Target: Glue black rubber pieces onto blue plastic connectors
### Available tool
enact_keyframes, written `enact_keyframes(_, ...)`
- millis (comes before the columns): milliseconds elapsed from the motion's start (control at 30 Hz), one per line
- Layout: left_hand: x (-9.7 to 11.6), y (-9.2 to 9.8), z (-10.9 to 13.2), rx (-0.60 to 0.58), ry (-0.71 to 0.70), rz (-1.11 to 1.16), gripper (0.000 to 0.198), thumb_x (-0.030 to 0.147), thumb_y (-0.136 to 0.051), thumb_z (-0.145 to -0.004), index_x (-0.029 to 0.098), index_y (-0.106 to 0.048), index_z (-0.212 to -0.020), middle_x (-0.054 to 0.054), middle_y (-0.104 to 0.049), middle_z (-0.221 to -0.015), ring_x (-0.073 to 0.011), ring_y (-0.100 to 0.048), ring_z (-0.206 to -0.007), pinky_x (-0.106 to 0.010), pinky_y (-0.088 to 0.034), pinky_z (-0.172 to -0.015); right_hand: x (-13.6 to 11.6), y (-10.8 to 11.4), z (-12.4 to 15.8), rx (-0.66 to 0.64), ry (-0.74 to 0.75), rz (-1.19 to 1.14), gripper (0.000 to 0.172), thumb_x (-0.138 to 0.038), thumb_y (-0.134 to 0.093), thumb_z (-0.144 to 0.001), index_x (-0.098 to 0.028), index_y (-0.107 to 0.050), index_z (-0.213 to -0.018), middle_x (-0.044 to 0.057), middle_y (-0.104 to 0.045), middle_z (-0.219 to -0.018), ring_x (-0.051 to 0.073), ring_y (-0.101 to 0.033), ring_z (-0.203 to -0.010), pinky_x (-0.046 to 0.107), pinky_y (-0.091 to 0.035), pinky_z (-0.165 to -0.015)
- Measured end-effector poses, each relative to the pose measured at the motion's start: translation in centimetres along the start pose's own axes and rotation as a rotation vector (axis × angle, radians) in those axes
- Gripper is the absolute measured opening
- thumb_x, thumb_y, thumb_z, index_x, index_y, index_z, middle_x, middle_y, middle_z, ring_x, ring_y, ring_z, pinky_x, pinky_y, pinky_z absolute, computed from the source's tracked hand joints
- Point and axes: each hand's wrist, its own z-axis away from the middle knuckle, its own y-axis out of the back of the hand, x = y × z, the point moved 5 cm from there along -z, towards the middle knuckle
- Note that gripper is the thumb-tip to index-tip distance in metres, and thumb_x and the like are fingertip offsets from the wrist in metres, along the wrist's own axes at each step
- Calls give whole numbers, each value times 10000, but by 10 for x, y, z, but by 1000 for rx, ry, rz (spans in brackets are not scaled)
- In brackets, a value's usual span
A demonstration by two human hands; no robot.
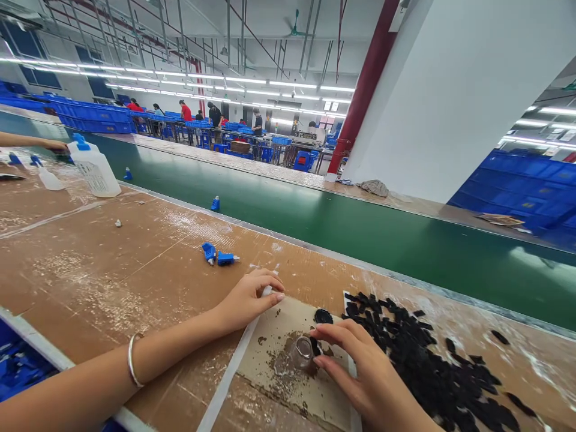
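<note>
My right hand pinches a small black piece between thumb and fingertips. The piece is beside a small clear cup-like container on a stained cardboard sheet; whether they touch I cannot tell. A round black cap lies just behind the container. At the cardboard's far left corner rests my left hand, its thumb and fingers curved and apart, with nothing plainly held. Right of the cardboard spreads a pile of black strip-like pieces, partly behind my right hand.
Blue plastic parts lie on the brown worktop. A green conveyor belt runs behind, carrying another blue part. To the left stands a white bottle, near another person's hand. A blue bin sits below the worktop edge.
</note>
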Motion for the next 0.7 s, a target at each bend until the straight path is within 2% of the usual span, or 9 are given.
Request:
enact_keyframes(100,0,-1,0,-7,-10,-6,144,300,-569,-821,199,-666,-852,-42,-638,-984,-183,-553,-973,-332,-395,-889,0,0,1,10,26,37,328,-189,-497,-894,-275,-448,-1207,58,-584,-1007,199,-549,-936,338,-495,-801)
enact_keyframes(267,-1,-3,2,-17,1,-18,146,289,-556,-827,196,-667,-843,-38,-636,-970,-179,-552,-960,-324,-392,-879,-4,-2,2,39,161,167,372,-171,-479,-901,-228,-428,-1265,71,-629,-955,226,-536,-899,360,-486,-770)
enact_keyframes(467,-4,-2,1,11,24,-4,149,266,-544,-823,185,-669,-825,-51,-636,-945,-184,-553,-950,-320,-398,-863,-15,-2,-1,73,271,315,319,-161,-447,-914,-174,-484,-1230,82,-638,-846,218,-523,-806,343,-476,-710)
enact_keyframes(600,-6,-2,-1,26,41,-13,158,271,-537,-820,176,-663,-810,-54,-635,-931,-182,-557,-911,-311,-413,-820,-15,-3,1,67,271,338,342,-147,-477,-899,-189,-479,-1239,78,-656,-869,224,-527,-826,354,-472,-727)
enact_keyframes(700,-10,0,-3,56,61,-16,161,261,-528,-816,166,-657,-804,-56,-635,-916,-180,-562,-881,-313,-421,-812,-8,-4,2,71,194,217,410,-154,-486,-893,-231,-414,-1289,63,-658,-953,221,-546,-886,360,-477,-773)
